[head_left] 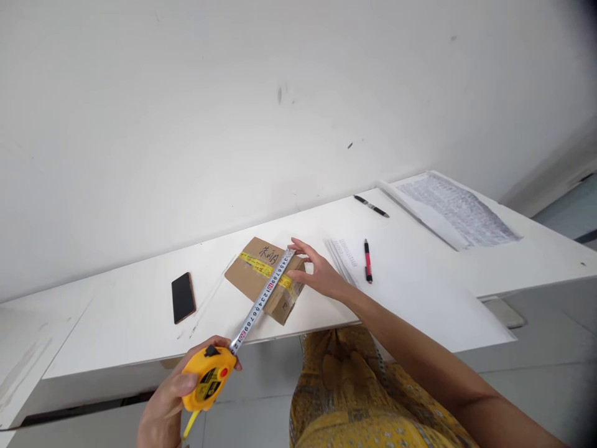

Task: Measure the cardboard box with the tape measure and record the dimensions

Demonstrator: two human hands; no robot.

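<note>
A small brown cardboard box (247, 274) with yellow printed tape and handwriting lies on the white table. My left hand (170, 392) grips a yellow tape measure (209, 379) in front of the table's near edge. From its case the metal blade runs slantwise up over the box top, numbers facing up. At the blade's far end is my right hand (321, 270), fingertips on the tip by the box's far right edge and thumb against the box's right side. A yellow strap dangles from the case.
Left of the box lies a black phone (183, 297). To the right are paper sheets (410, 298), a red-and-black pen (368, 261), a black pen (372, 206) and a densely printed sheet (461, 208). A white wall (233, 124) rises behind the table.
</note>
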